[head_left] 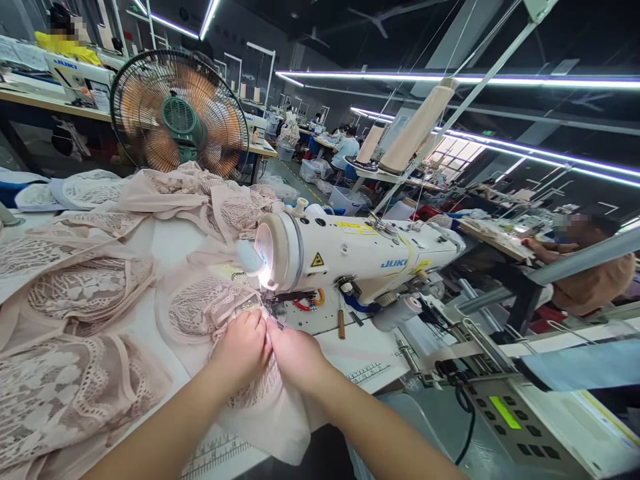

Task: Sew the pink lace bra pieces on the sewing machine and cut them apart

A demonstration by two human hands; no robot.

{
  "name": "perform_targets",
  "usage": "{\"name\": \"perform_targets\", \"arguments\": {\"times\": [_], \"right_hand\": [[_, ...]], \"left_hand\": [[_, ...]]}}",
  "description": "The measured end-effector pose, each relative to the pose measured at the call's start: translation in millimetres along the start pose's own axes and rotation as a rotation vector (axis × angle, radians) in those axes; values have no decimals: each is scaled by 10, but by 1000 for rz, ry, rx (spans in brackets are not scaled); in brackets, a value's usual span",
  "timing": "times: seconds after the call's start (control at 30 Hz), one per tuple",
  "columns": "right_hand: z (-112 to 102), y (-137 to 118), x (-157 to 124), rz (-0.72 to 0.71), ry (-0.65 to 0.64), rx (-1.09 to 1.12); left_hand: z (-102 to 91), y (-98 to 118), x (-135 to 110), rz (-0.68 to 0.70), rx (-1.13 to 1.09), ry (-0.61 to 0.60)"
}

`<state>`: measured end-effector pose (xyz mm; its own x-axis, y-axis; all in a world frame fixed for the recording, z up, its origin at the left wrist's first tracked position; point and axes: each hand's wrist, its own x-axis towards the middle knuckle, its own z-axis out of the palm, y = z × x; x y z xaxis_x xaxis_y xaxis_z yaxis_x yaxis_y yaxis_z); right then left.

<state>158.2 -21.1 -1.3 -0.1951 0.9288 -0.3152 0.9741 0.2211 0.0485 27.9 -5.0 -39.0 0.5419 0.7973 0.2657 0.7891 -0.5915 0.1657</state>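
A white sewing machine (pixel 330 250) stands in the middle, its lamp lighting the needle area. Just in front of the needle, my left hand (pixel 244 343) is closed on a beige lace bra (pixel 195 310), fingers bent over the cloth. My right hand (pixel 295 353) pinches the same bra close beside the left, thumb and fingers pressed together. Part of the bra hangs down below my hands over the table's front edge. The needle and the seam under my fingertips are mostly hidden.
More beige lace bras (pixel 85 293) lie heaped on the left of the table. A large fan (pixel 180 120) stands behind them. Near the machine lie a wooden-handled screwdriver (pixel 341 320) and thread cones (pixel 420 127) above. A control box (pixel 515 420) is at right; people sit further off.
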Motion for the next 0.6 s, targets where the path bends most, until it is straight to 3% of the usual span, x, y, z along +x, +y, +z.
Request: {"name": "perform_targets", "arguments": {"times": [0.3,0.6], "right_hand": [[-208,-77,6,-42,-82,29],[-9,-24,-30,14,14,124]], "left_hand": [[-6,-46,-16,6,-53,5],[-57,-22,3,-11,-62,-26]]}}
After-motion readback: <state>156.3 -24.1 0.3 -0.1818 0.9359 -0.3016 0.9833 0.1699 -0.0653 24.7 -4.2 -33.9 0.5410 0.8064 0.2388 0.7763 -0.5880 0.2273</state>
